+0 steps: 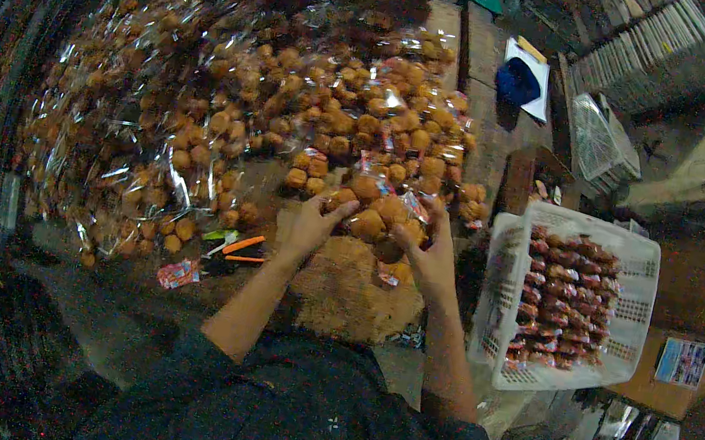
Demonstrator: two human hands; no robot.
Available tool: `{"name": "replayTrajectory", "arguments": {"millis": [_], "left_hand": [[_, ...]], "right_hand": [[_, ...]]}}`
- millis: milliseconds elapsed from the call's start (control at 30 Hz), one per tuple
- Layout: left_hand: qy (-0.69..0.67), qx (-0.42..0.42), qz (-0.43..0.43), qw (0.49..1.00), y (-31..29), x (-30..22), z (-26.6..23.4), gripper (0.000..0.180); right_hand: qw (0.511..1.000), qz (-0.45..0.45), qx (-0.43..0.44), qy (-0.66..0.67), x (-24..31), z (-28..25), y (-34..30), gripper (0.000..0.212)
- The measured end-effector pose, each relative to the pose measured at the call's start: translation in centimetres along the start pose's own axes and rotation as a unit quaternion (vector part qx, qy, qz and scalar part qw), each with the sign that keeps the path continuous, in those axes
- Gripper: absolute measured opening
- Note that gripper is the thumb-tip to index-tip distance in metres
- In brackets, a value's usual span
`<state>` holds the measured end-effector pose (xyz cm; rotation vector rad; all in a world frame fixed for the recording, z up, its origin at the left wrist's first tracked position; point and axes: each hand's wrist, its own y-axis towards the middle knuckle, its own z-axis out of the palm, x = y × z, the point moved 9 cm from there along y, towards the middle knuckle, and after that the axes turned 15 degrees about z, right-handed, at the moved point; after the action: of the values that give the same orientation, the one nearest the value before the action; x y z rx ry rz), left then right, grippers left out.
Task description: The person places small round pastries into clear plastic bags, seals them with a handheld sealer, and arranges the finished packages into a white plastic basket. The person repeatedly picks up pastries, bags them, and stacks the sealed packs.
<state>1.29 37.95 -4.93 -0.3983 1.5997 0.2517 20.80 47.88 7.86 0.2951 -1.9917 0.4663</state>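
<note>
Between my two hands is a clear bag of round brown balls (376, 217), low over the near edge of a big pile. My left hand (319, 222) curls round its left side, the thumb pressed on the front. On the bag's right side my right hand (431, 254) grips with thumb and fingers. Small printed labels in red, white and blue show at the bag's top. Just beyond my hands spreads the heap of similar shiny clear bags (220, 119), filled with brown balls. The fingertips behind the bag are partly hidden.
Orange-handled scissors (244, 246) and a red-and-white label stack (178, 273) lie left of my left arm on the wooden table (341, 288). To the right stands a white plastic crate (496, 319) with rows of packed bags. A dark blue item (517, 82) rests farther back.
</note>
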Motion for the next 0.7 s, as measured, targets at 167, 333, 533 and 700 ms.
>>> {"name": "replayTrajectory", "arguments": {"millis": [167,333,533,700], "left_hand": [[0.091,0.006,0.298,0.950,-0.3,-8.2,9.6,0.059],[-0.164,0.080,0.098,0.978,-4.0,-10.8,19.6,0.053],[-0.284,0.269,0.177,0.903,-7.3,-23.3,31.2,0.064],[-0.191,0.411,0.178,0.873,-10.0,-25.7,42.6,0.086]], "right_hand": [[0.987,0.066,-0.128,0.064,2.0,-6.4,-3.7,0.069],[0.962,-0.054,-0.268,-0.005,2.5,-14.8,-8.7,0.061],[0.983,0.024,-0.164,0.083,0.9,-28.1,-15.7,0.084],[0.968,0.081,-0.105,0.211,-2.4,-37.0,-20.8,0.095]]}}
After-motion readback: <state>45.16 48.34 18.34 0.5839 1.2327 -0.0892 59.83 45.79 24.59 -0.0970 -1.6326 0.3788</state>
